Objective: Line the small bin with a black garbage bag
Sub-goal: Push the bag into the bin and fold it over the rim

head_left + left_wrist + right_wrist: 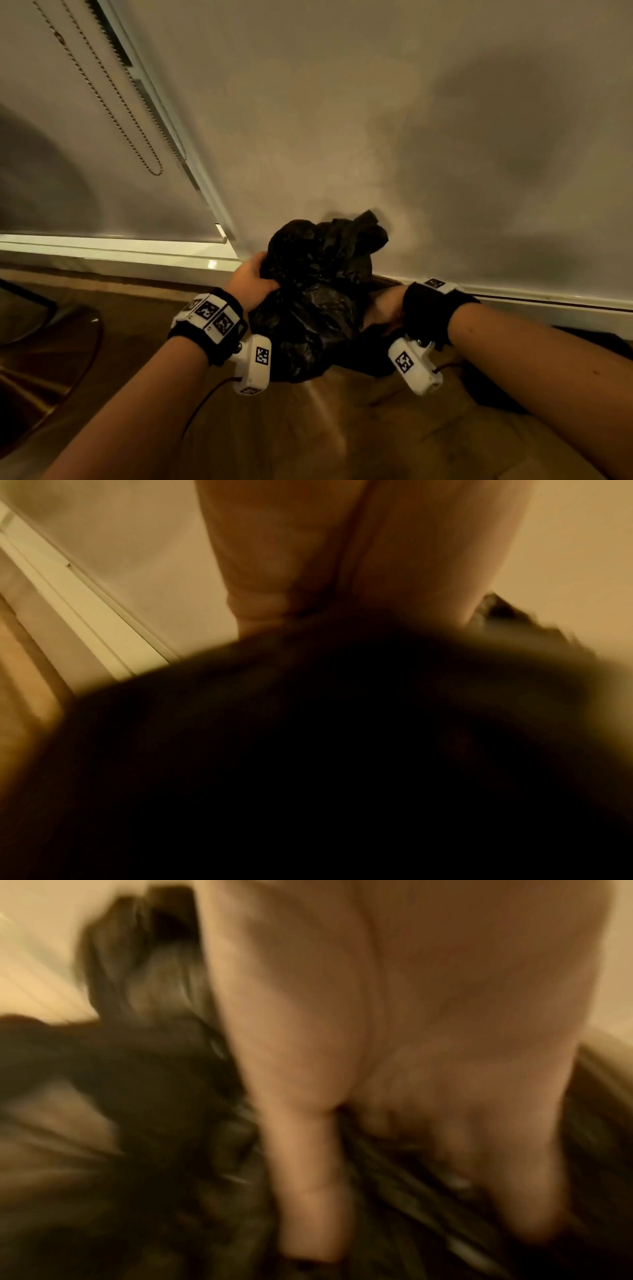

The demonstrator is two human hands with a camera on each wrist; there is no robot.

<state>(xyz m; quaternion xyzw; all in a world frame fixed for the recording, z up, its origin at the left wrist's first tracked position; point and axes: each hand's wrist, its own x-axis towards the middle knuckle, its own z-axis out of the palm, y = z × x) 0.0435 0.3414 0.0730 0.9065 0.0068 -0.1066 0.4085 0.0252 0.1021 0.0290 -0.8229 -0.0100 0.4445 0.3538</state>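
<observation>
A crumpled black garbage bag (318,291) hangs bunched in the air in front of the wall, held between both hands. My left hand (253,281) grips its upper left folds with curled fingers. My right hand (383,308) grips the bag's right side and is partly hidden behind the plastic. In the left wrist view, the bag (308,750) is a dark blur below the left hand (308,561). The blurred right wrist view shows the right hand (394,1042) with thumb and fingers dug into the bag (154,1069). No bin shows in any view.
A plain wall with a white skirting board (548,301) stands close ahead. A window blind with a bead chain (113,92) is at the left. Wooden floor (325,428) lies below. A round brown furniture edge (51,359) is lower left; a dark shape (496,383) lies right.
</observation>
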